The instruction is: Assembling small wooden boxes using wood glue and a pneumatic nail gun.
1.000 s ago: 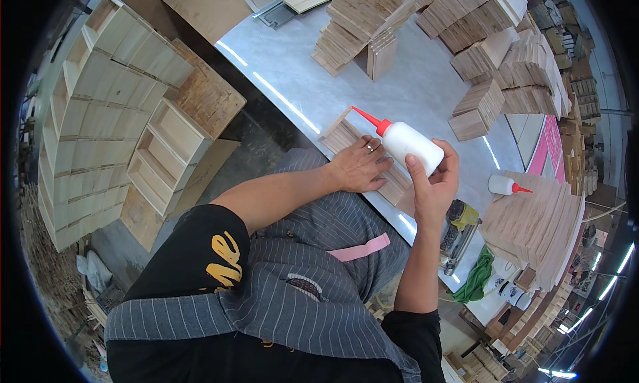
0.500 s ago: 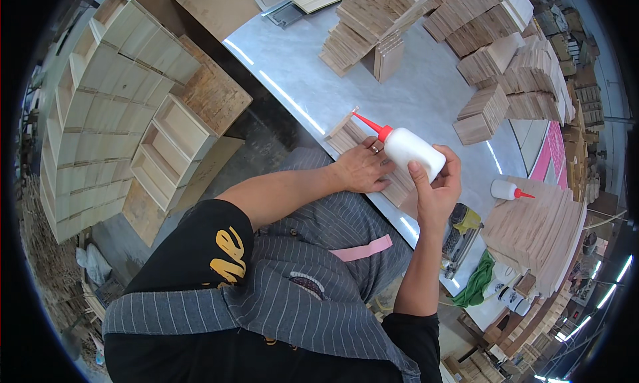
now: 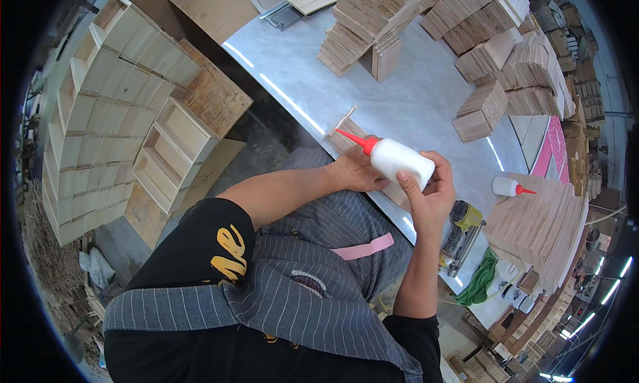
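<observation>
Okay, our right grip (image 3: 432, 184), wrapped round the white bottle (image 3: 401, 162) above the wooden piece (image 3: 340, 142), just shifted the red nozzle (image 3: 353, 138) from the piece's far corner along its left end, likely our working spot now, but we can't tell if our left grip (image 3: 357, 170) pinches the piece.

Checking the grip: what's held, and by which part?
The right hand holds the white bottle by its base end. Left hand, at the wooden piece: hold cannot be told.

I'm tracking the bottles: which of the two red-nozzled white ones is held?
The larger-looking bottle, gripped by the right hand near the picture's middle; the smaller-looking bottle, farther right by the stacked boards, is untouched.
</observation>
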Demonstrator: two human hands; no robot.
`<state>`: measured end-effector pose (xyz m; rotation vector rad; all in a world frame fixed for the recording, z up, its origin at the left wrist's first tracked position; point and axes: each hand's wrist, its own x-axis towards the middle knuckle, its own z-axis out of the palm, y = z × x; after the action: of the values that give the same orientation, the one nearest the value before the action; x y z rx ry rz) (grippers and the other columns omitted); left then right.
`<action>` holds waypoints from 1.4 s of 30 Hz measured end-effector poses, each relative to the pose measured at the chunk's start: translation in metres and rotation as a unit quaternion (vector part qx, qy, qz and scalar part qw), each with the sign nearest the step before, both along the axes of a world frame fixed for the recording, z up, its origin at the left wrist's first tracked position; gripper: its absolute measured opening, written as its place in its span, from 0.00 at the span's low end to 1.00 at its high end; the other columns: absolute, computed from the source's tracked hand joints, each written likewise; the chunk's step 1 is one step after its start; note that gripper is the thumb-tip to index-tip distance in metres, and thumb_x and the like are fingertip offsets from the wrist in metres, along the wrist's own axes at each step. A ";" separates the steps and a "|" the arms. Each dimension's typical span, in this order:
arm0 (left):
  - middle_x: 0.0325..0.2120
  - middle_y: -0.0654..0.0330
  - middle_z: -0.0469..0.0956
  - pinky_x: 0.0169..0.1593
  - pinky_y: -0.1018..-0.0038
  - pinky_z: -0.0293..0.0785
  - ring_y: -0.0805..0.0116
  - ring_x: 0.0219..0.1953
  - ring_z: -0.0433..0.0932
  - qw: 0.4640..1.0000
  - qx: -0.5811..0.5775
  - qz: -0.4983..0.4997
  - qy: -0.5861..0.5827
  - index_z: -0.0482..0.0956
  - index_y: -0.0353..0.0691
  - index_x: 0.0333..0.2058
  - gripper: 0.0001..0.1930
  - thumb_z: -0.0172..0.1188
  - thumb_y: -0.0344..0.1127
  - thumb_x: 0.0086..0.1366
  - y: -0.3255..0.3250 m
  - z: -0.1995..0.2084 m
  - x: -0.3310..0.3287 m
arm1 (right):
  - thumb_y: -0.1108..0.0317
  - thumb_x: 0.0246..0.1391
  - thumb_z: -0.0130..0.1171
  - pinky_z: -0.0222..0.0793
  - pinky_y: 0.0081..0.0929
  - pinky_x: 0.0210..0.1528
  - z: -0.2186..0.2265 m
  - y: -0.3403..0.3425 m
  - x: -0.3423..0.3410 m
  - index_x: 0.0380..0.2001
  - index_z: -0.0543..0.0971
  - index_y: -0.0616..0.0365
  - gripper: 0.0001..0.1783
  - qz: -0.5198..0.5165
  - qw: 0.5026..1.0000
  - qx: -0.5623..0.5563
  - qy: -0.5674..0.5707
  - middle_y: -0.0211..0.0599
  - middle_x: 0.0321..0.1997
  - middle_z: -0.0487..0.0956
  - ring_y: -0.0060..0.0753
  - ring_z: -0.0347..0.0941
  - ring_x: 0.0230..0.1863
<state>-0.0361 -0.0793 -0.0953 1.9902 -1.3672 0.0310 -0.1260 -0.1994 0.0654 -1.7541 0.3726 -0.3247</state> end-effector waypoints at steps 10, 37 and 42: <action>0.42 0.50 0.74 0.57 0.56 0.67 0.52 0.48 0.72 0.995 0.079 0.000 -0.058 0.79 0.42 0.42 0.21 0.65 0.49 0.55 -0.001 0.030 0.001 | 0.65 0.51 0.76 0.76 0.27 0.45 -0.009 -0.033 -0.040 0.57 0.73 0.57 0.32 -0.035 0.990 0.129 -0.049 0.34 0.50 0.75 0.28 0.74 0.50; 0.43 0.54 0.72 0.63 0.55 0.61 0.55 0.52 0.70 0.990 0.094 0.004 -0.107 0.78 0.43 0.52 0.24 0.64 0.51 0.61 0.002 0.027 0.004 | 0.62 0.52 0.75 0.68 0.27 0.57 -0.032 -0.112 -0.176 0.54 0.75 0.57 0.29 -0.265 0.959 0.095 -0.038 0.33 0.50 0.76 0.27 0.72 0.52; 0.44 0.54 0.72 0.63 0.55 0.61 0.55 0.52 0.70 0.989 0.108 0.001 -0.105 0.77 0.44 0.53 0.25 0.64 0.51 0.62 0.001 0.030 0.005 | 0.65 0.52 0.75 0.69 0.28 0.57 -0.034 -0.112 -0.180 0.54 0.74 0.58 0.28 -0.259 0.962 0.082 -0.031 0.32 0.49 0.76 0.28 0.73 0.51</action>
<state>-0.0313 -0.0779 -0.0655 2.2191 -1.5585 0.1001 -0.3058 -0.3110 0.0316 -1.4593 0.7930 -0.7001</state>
